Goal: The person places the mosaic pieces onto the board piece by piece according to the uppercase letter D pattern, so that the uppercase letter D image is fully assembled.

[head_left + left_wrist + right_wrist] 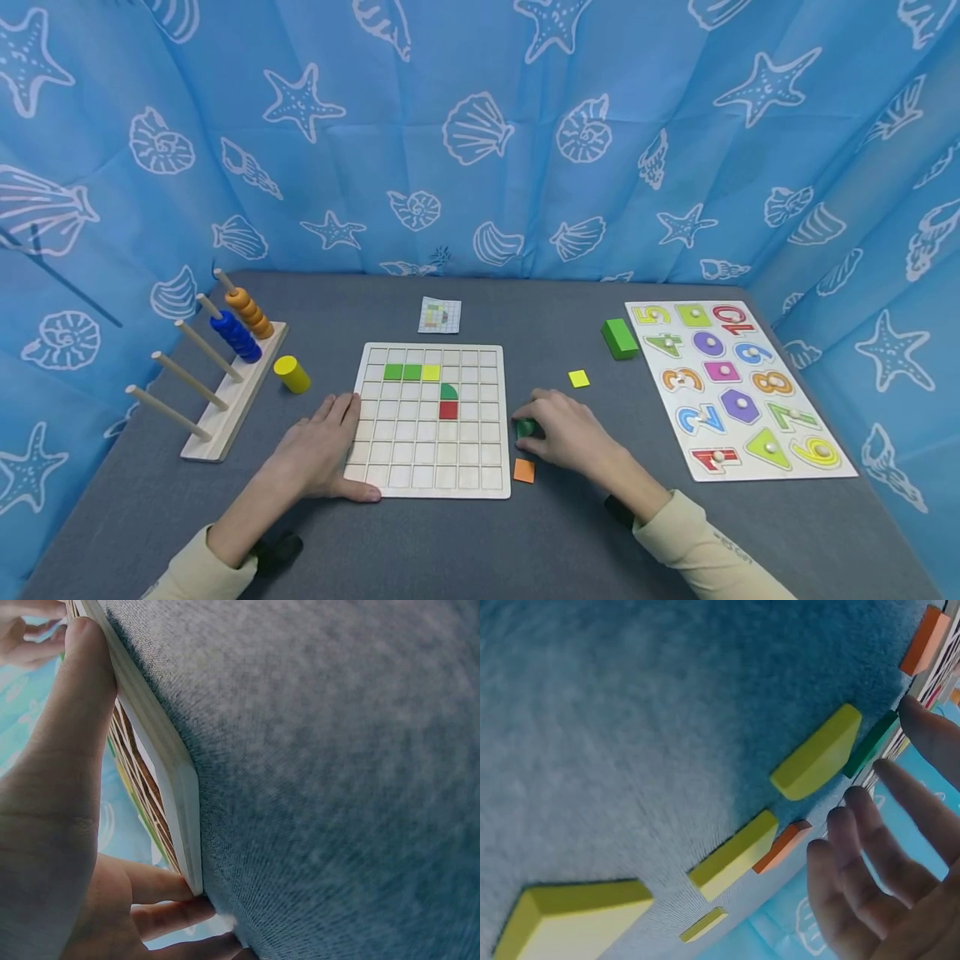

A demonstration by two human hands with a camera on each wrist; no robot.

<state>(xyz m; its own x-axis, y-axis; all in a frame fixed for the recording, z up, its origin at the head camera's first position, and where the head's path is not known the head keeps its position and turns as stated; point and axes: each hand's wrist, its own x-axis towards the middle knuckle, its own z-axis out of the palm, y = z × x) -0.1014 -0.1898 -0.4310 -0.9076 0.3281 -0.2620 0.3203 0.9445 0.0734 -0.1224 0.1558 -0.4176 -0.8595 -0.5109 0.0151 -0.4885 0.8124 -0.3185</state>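
A pale wooden grid board [393, 479] lies flat on the table. It bears two green squares [402, 372], a yellow square [431, 372], a green quarter-round [448, 392] and a red square [448, 409]. My left hand [318, 446] rests at the board's near left corner, thumb along the front edge and straight fingers against the left side. Just right of the board, my right hand [566, 429] pinches a dark green tile [527, 428] between thumb and forefinger, low at the table. Its other fingers [847, 847] spread loosely. An orange tile [524, 471] lies just nearer.
A yellow square tile [578, 378] and a green block [619, 339] lie to the right, beside a number puzzle board [802, 472]. A pattern card [439, 316] lies behind the grid board. Left stand a yellow cylinder [292, 374] and a bead rack [206, 447].
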